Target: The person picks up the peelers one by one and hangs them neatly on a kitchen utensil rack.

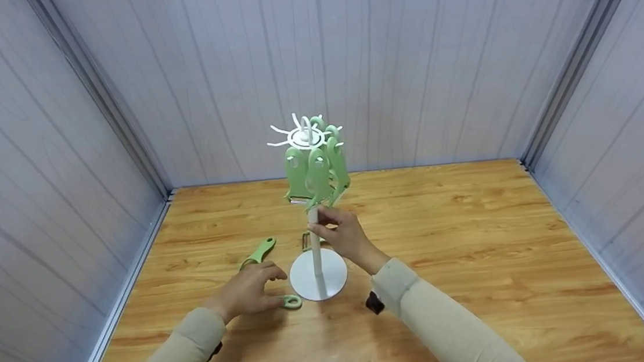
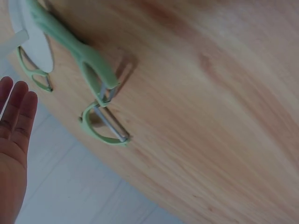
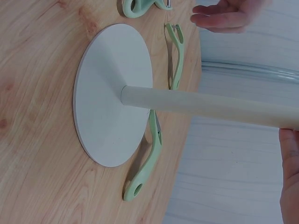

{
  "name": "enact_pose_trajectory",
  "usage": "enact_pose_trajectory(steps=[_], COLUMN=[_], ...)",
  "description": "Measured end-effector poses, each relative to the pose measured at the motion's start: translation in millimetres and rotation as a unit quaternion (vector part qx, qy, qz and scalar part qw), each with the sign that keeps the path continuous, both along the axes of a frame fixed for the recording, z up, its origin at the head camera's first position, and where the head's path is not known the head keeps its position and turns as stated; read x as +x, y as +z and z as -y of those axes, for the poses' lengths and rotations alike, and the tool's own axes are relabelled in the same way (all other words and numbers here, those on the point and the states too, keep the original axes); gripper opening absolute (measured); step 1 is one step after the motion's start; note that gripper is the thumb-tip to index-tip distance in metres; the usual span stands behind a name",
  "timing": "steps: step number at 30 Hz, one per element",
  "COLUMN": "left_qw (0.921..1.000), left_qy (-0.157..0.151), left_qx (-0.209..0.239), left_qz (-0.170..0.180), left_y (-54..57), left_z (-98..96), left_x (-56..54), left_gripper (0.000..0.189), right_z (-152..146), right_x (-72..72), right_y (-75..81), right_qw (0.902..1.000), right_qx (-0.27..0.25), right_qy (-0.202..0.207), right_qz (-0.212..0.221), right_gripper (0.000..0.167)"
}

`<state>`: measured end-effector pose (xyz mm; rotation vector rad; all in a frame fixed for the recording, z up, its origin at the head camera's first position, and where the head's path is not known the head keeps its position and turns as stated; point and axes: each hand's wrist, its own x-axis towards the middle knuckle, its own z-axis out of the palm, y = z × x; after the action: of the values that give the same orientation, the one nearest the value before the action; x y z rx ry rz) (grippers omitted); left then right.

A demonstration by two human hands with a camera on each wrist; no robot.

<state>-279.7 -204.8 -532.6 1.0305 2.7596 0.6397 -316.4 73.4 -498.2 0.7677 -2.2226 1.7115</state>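
Observation:
A white rotating hook stand (image 1: 305, 281) stands upright, with several green peelers (image 1: 318, 172) hanging from hooks on its front and right sides. My right hand (image 1: 345, 234) grips the stand's post just beneath them, thumb and fingers on either side. Left of the base, my left hand (image 1: 250, 290) hovers with relaxed, spread fingers, holding nothing. A peeler (image 1: 293, 302) lies near its thumb, partly hidden by the hand in the head view. Beyond the fingers lies another peeler (image 1: 262, 249). One more peeler (image 3: 154, 149) rests on the table behind the base.
The wooden tabletop (image 1: 467, 238) reaches pale panel walls (image 1: 417, 67) at the back and both sides. Several white hooks on the stand's left and back carry nothing. Dark wrist devices (image 1: 374, 303) show under the sleeves.

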Motion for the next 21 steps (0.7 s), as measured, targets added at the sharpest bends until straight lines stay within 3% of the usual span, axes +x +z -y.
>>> enact_pose_trajectory(steps=[6,10,21], left_qw=[0.9994,0.9989,0.9965], left_qy=[0.001,0.003,-0.003], left_qx=[-0.018,-0.033,-0.079], left_qz=[0.028,0.032,0.027], left_y=[-8.9,-12.6,-21.1], left_z=[2.0,4.2,11.2], left_x=[0.2,-0.7,-2.7], left_gripper=[0.041,0.042,0.036], right_z=[-0.3,-0.9,-0.9], right_x=[1.2,0.6,-1.4], right_y=[-0.5,-0.1,-3.2], right_qw=[0.9999,0.9999,0.9998], right_qx=[-0.013,-0.01,-0.015], right_qy=[0.009,0.013,0.01], right_qz=[0.007,-0.006,0.007], right_gripper=[0.018,0.019,0.013])
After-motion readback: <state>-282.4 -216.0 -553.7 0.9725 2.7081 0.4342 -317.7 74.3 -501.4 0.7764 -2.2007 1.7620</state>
